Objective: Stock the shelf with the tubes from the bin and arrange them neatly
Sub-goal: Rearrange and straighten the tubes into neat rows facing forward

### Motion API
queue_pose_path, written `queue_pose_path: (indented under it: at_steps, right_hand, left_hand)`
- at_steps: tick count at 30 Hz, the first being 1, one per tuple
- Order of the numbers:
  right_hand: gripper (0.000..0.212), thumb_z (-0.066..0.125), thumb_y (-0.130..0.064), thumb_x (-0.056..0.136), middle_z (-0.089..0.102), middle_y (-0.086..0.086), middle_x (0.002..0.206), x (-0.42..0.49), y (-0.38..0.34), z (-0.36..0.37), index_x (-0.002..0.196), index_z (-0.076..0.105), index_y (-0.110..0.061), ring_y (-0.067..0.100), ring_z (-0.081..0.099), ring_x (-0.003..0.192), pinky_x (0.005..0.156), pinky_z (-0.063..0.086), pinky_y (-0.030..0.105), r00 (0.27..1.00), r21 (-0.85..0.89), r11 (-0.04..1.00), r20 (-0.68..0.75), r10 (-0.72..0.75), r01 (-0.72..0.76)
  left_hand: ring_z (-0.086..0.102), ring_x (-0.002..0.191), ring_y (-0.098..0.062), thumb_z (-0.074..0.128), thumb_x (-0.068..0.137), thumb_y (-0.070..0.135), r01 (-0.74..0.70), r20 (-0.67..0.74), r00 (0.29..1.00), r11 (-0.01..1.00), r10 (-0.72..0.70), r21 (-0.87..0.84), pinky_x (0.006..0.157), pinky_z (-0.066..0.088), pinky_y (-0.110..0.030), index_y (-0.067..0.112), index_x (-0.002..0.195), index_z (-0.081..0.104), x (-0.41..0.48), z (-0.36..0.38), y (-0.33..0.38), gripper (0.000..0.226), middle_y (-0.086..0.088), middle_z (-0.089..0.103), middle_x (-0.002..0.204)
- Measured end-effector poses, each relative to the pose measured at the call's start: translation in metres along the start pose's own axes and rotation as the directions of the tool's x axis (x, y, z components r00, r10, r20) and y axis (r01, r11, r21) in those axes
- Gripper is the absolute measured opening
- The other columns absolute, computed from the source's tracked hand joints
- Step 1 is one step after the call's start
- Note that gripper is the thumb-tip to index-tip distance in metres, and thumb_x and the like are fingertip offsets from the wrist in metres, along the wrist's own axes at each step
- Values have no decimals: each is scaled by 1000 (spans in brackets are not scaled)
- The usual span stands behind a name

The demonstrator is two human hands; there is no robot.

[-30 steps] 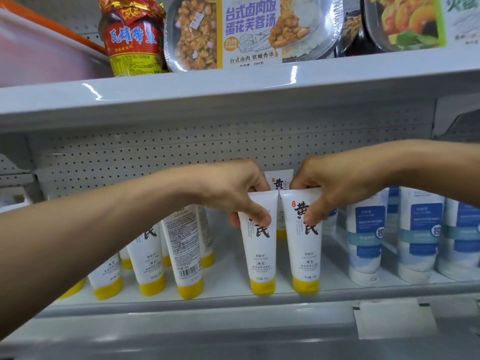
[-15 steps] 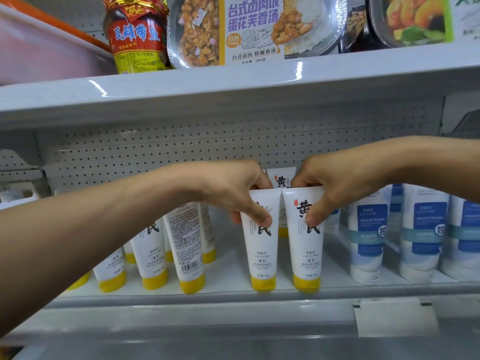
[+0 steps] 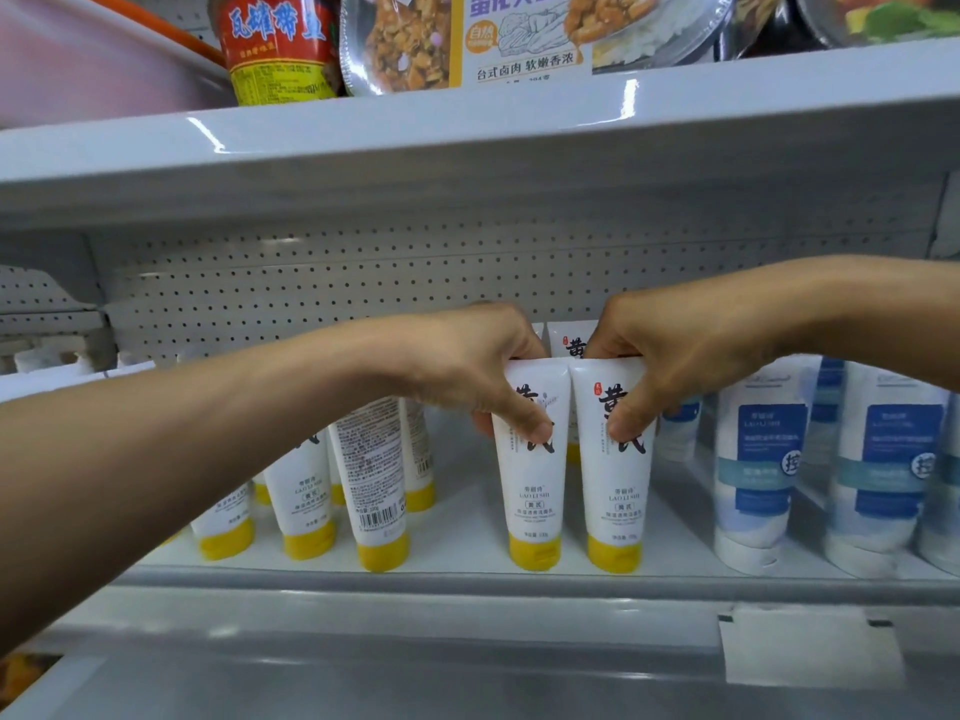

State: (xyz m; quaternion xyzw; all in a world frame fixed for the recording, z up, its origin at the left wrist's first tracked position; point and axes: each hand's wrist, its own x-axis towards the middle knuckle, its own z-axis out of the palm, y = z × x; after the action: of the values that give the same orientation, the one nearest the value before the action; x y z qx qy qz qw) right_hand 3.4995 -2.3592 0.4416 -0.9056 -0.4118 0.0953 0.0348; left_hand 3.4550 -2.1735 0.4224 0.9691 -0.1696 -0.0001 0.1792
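Observation:
Two white tubes with yellow caps stand cap-down side by side at the front of the grey shelf [image 3: 467,579]. My left hand [image 3: 478,371] pinches the top of the left tube [image 3: 530,491]. My right hand [image 3: 670,361] pinches the top of the right tube [image 3: 613,496]. A third matching tube [image 3: 569,340] shows behind them, between my hands. Several more yellow-capped tubes [image 3: 374,491] stand to the left, partly hidden by my left forearm; one there shows its back label.
White tubes with blue labels [image 3: 758,465] stand in rows to the right. A pegboard wall [image 3: 363,272] backs the shelf. The shelf above holds a red jar [image 3: 280,49] and packaged meals [image 3: 514,39]. A blank price tag holder [image 3: 800,646] hangs on the front rail.
Both hands keep their hold on the two front tubes, which stay in place on the shelf. The view has shifted slightly.

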Motion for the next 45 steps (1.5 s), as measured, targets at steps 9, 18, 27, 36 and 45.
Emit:
queue_pose_path:
  at_steps: [9, 18, 27, 36, 45]
  right_hand:
    - [23, 76, -29, 78, 76, -6, 93, 5, 1, -2, 99, 69, -20, 8, 73, 79, 74, 60, 26, 999, 31, 999, 26, 25, -26]
    - [25, 74, -31, 80, 75, -6, 96, 4, 1, -3, 101, 69, -19, 8, 73, 81, 75, 60, 26, 999, 19, 1000, 40, 19, -19]
    - [23, 74, -28, 81, 76, -5, 94, 5, 2, -3, 100, 70, -17, 8, 73, 77, 68, 59, 22, 998, 35, 999, 50, 32, -34]
    - [30, 73, -38, 79, 74, -8, 99, 4, 1, -8, 104, 66, -24, 6, 72, 87, 83, 59, 29, 996, -10, 1000, 89, 6, -5]
    - [52, 46, -67, 64, 71, -18, 82, 16, -4, -35, 88, 68, -27, -1, 68, 79, 80, 54, 28, 974, 8, 994, -198, -107, 111]
  left_hand:
    - [73, 78, -12, 82, 76, 23, -1, 41, 999, 1000, 1, -2, 66, 58, -21, 10, 93, 75, 4, -4, -3, 21, 1, 77, 87]
    - [72, 81, -13, 80, 78, 23, -35, 88, 996, 999, 33, 27, 69, 58, -23, 11, 94, 75, 2, -8, -2, 20, 2, 77, 89]
    - [73, 81, -14, 80, 79, 23, -31, 91, 996, 998, 26, 53, 70, 59, -24, 11, 93, 75, 1, -8, -1, 19, 1, 77, 88]
    - [70, 91, -7, 79, 79, 31, -48, 69, 997, 996, 42, 76, 88, 57, -34, 19, 106, 69, -4, -11, 0, 31, 8, 74, 100]
    - [64, 104, 4, 50, 98, 6, -16, -240, 971, 998, 2, -59, 94, 49, -15, 24, 108, 70, -40, -66, -46, 29, 11, 73, 108]
